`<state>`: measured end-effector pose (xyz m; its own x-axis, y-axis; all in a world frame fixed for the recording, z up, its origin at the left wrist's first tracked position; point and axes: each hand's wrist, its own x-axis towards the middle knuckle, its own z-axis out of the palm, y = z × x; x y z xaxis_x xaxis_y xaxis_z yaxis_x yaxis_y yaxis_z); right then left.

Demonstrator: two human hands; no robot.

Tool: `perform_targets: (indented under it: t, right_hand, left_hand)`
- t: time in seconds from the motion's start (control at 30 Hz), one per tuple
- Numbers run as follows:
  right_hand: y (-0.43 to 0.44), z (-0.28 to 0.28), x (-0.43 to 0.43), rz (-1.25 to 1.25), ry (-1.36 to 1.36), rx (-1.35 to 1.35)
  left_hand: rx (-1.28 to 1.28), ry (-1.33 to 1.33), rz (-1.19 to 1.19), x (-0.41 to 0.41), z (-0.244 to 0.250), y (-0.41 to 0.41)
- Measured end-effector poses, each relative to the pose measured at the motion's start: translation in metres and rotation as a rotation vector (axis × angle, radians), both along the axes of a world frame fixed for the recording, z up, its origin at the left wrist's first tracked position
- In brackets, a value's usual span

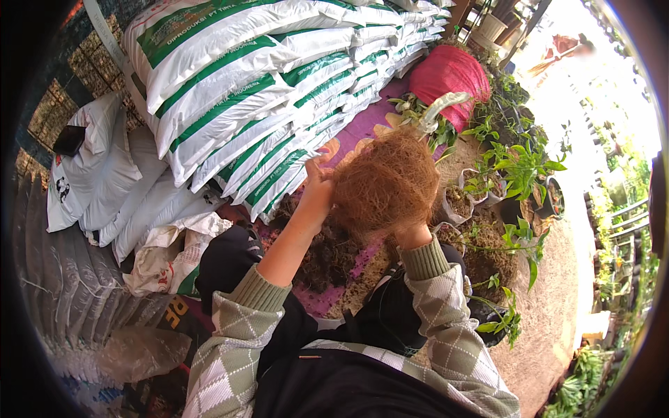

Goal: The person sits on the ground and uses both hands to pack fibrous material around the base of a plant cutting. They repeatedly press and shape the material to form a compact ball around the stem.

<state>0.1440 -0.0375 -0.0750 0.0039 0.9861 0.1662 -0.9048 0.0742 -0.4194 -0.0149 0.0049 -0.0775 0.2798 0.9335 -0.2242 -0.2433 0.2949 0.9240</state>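
Note:
A shaggy clump of brown coir-like fibre (387,183) is lifted in front of me, between both hands. My left hand (319,183) grips its left side, thumb and fingers partly showing. On the right side my right hand (416,235) holds it from below, and its fingers are mostly hidden by the fibre. Beneath the clump, dark soil and fibrous matter (324,261) lie on a purple sheet (366,258) between my knees. Just beyond the clump stands a pale, plastic-wrapped stem or strip (441,109).
White-and-green filled sacks (219,89) are stacked ahead and left. Upright white bags (89,172) lean at the left, above an opened sack (172,251). A red sack (449,78) stands ahead. Leafy potted plants (517,167) line the right, and a person (567,47) is far off.

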Motion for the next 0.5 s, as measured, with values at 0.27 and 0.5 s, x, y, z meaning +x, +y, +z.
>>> perform_targets:
  t: [0.27, 0.5]
  right_hand:
    - [-0.003, -0.008, 0.010, 0.091, -0.019, -0.068]
    - [-0.005, -0.017, -0.009, 0.061, -0.240, -0.150]
  left_hand:
    - [-0.306, -0.380, -0.059, -0.012, 0.028, -0.015]
    - [-0.314, -0.667, 0.128, -0.016, 0.029, -0.026]
